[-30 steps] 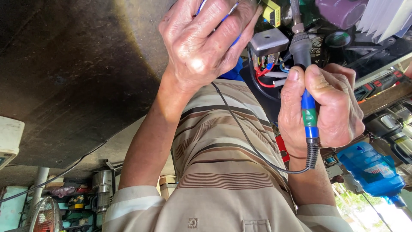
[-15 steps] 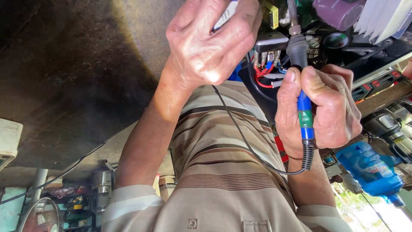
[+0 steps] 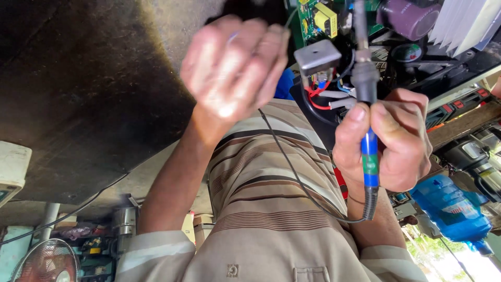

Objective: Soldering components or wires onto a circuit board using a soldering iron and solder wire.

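**Soldering iron gripped over an open circuit board**

Head view: the right hand (image 3: 389, 143) is clenched around a soldering iron (image 3: 368, 156) and holds it upright, thumb pressed on the blue and green handle and the other fingers wrapped behind it. The dark barrel rises out of the fist toward the green circuit board (image 3: 313, 15) at the top edge. The tip runs up beside a yellow part on that board; whether it touches anything is hard to tell. A thin black cable (image 3: 297, 177) leaves the bottom of the handle, loops under the wrist and crosses the striped shirt (image 3: 261, 219) toward the left hand.

The left hand (image 3: 232, 70) is raised just left of the board, fingers curled inward. It is smeared by motion blur, so I cannot tell whether it pinches anything or is only closed loosely.

Between the two hands sits a small grey square block (image 3: 317, 56) with red and blue wires (image 3: 318, 94) beneath it, just beside the iron's barrel. A purple cylinder (image 3: 407, 18) and white fins (image 3: 464, 21) lie to the right of the board, and a blue plastic bottle (image 3: 451, 206) lies lower right, well apart from the hands
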